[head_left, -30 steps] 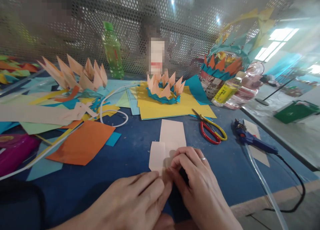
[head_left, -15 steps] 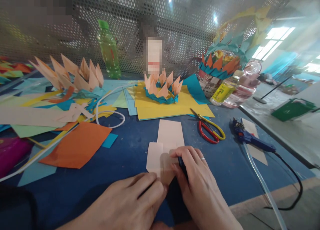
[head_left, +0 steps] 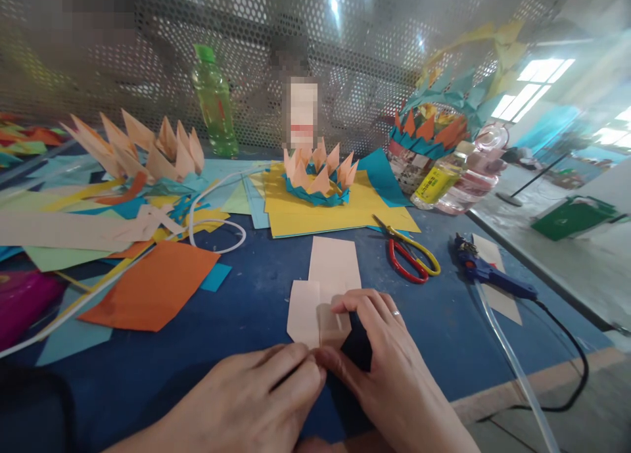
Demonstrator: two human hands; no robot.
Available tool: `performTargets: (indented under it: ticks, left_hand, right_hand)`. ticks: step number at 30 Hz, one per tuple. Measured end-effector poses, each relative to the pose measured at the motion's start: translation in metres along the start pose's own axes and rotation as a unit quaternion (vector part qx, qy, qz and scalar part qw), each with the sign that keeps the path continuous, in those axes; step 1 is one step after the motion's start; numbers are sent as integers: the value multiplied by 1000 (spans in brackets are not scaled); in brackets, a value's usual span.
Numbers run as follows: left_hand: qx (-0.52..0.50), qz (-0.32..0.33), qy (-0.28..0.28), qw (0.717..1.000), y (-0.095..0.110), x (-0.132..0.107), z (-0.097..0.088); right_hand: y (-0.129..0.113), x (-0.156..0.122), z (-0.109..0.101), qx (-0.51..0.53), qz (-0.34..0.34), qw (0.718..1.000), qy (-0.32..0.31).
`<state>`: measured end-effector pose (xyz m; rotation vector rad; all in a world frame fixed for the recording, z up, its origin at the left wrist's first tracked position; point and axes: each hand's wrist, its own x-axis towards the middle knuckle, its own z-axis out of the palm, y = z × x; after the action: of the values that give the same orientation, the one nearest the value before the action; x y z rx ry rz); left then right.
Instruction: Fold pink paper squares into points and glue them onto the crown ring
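Note:
A small piece of pale peach paper (head_left: 310, 311), partly folded, lies on the blue table (head_left: 256, 295) close to me. My left hand (head_left: 256, 394) has its fingers drawn together and pinches the paper's near corner. My right hand (head_left: 384, 367), wearing a ring, presses the paper's right side with thumb and forefinger. A larger peach rectangle (head_left: 335, 262) lies just beyond, touching the folded piece.
Red and yellow scissors (head_left: 409, 259) and a blue glue gun (head_left: 486, 275) with its cord lie to the right. A paper crown (head_left: 318, 173) sits on yellow sheets (head_left: 355, 210). Orange paper (head_left: 152, 285), scraps and a white cord (head_left: 217, 226) cover the left. A green bottle (head_left: 214, 101) stands behind.
The right hand's fingers slid back along the paper toward me, uncovering more of the folded piece. The left hand stayed at the near corner.

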<state>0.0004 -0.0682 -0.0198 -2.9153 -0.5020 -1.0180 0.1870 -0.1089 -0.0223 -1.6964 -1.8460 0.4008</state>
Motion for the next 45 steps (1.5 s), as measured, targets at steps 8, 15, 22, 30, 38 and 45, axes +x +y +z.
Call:
performTargets:
  ticks: [8, 15, 22, 30, 38, 45]
  left_hand:
    - [-6, 23, 3, 1000, -3, -7, 7]
    - [-38, 17, -45, 998, -4, 4, -13]
    - [-112, -31, -112, 987, -9, 9, -25]
    - [-150, -22, -91, 984, -12, 5, -19]
    - [-122, 7, -27, 992, -9, 0, -19]
    - [-84, 18, -11, 996, -9, 2, -19]
  right_hand:
    - [1, 3, -1, 10, 11, 1000, 11]
    - [6, 5, 3, -10, -16, 998, 63]
    - [4, -1, 4, 6, -11, 993, 114]
    - [12, 5, 2, -26, -28, 993, 109]
    - [-1, 21, -4, -156, -90, 979, 99]
    - [-4, 17, -5, -146, -127, 967, 167]
